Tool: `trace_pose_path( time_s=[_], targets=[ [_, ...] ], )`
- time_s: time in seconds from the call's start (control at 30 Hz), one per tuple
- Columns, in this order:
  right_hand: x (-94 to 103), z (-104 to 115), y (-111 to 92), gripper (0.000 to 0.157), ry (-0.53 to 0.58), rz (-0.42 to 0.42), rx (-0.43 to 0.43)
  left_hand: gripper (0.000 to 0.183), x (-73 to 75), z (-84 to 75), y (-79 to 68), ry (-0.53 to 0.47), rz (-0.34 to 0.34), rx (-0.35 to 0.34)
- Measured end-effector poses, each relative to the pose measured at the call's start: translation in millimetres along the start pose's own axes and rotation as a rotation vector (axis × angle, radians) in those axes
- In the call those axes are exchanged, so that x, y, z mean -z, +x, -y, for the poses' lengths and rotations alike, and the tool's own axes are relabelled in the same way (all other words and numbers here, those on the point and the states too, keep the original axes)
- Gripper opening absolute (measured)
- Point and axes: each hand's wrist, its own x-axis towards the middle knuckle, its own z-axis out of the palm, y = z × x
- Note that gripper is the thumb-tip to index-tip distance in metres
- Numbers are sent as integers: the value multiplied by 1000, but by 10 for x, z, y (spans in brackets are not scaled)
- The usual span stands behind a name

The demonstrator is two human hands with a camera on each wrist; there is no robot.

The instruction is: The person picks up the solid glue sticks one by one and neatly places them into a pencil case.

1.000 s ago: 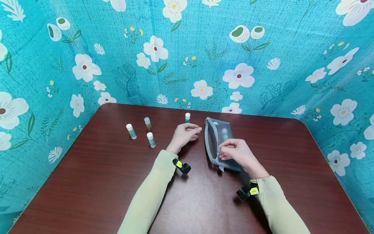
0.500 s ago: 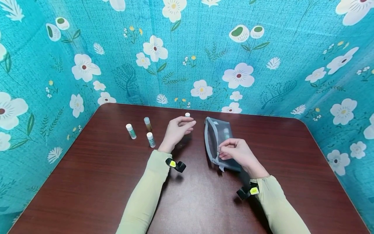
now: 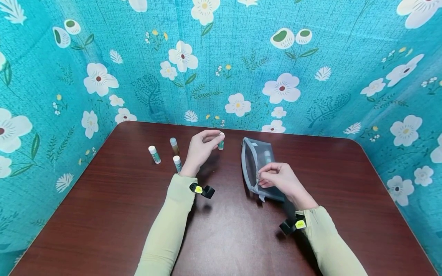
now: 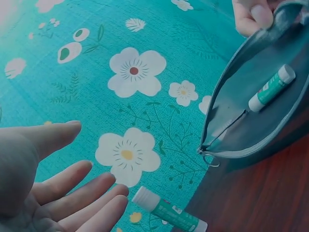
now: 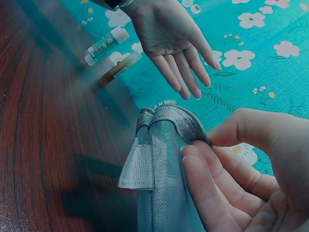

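Note:
My left hand (image 3: 201, 150) reaches over the far part of the table, fingers extended and thumb apart, with nothing held. Just beyond its fingertips stands a glue stick (image 3: 221, 142) with a white cap and green label, its lower part visible in the left wrist view too. A grey mesh zip pouch (image 3: 249, 168) lies to the right, its mouth open toward the left. Thumb and fingers of my right hand (image 3: 280, 178) pinch the near edge of that mouth. Inside the pouch lies another green glue stick (image 4: 272, 88).
Left of my left hand, more sticks stand on the dark wooden table (image 3: 103, 214): a green-labelled glue stick (image 3: 155, 155), a brown one with a bluish cap (image 3: 174, 146), and a white-capped one (image 3: 177, 163) partly behind the wrist. A flowered blue cloth (image 3: 221, 69) hangs behind.
My left hand has moved left and away from me, and its fingers have come up beside the far glue stick. The right hand keeps its pinch on the pouch, unmoved.

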Motion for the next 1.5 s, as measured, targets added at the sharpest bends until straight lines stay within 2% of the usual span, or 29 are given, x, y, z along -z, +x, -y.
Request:
trace_pose_path(
  time_s=[0.13,0.23,0.6,0.93,1.3,1.5],
  targets=[
    [-4,10,3,19,-4,1,-4,35,32,-35,27,50,-27,-42],
    [-7,15,4,19,-1,2,-2,36,46,-61,53,43,-34,-69],
    [-1,22,3,20,-3,5,1,43,26,-46,118,130,-48,-87],
    [6,10,0,19,-7,4,-8,48,-27,105,208,175,-66,-55],
    [-2,-2,13,19,-6,-5,-27,54,-173,343,324,292,-56,33],
    [-3,-10,15,20,-11,-1,-31,53,-249,476,341,306,-54,65]
  ],
)
